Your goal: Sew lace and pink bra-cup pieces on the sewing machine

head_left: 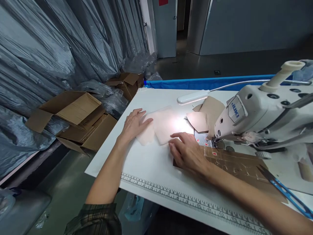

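Observation:
Two thin, pale pink fabric pieces (164,129) lie overlapping on the white sewing table (146,166). My left hand (133,126) rests palm down on the left piece, fingers stretched out and thumb apart. At the lower right edge of the other piece is my right hand (189,151), its fingers bent but apart, with the fingertips touching that edge. Its thumb is hidden. Just beyond this hand stands the JUKI sewing machine (244,111), its needle area close to the knuckles. Beige cut pieces (198,121) are piled beside the machine head.
Brown cardboard (244,173) covers the table by the machine, with a blue-handled cutting tool (288,192) on it. A white lamp (193,97) shines from above. A ruler strip (171,194) follows the front edge. Open cartons (80,114) stand left on the floor.

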Demonstrator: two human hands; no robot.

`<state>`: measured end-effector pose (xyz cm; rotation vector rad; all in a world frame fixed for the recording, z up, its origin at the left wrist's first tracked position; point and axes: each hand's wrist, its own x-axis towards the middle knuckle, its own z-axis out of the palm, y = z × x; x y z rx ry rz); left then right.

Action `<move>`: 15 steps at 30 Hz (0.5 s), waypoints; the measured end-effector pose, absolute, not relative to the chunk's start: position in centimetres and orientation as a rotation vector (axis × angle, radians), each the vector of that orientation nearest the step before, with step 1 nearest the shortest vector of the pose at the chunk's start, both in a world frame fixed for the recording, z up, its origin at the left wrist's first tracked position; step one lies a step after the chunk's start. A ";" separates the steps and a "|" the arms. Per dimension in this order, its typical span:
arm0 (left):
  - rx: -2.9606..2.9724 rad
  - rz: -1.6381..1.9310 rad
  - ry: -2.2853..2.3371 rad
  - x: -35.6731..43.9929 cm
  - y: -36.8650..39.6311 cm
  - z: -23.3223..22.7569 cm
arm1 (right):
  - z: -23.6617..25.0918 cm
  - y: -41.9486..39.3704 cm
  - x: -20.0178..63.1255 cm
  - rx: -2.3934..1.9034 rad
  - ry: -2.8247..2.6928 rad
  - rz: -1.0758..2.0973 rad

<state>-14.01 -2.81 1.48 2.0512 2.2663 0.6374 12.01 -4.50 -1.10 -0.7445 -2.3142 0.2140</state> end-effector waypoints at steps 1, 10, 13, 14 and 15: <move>2.016 0.710 2.310 -14.2 -2.7 1.3 | -1.4 -3.7 11.7 -0.789 -2.299 0.217; 1.972 0.762 2.377 -15.0 -2.1 -0.2 | -4.1 -1.0 10.8 -0.953 -2.404 0.144; 2.030 0.841 2.344 -14.7 -2.2 0.2 | -4.2 -1.2 10.9 -0.932 -2.343 0.137; 2.069 0.889 2.327 -14.6 -2.2 0.3 | -4.3 -1.2 10.9 -0.922 -2.301 0.130; 2.107 0.956 2.311 -14.5 -2.2 0.5 | -4.3 -1.2 11.0 -0.909 -2.257 0.122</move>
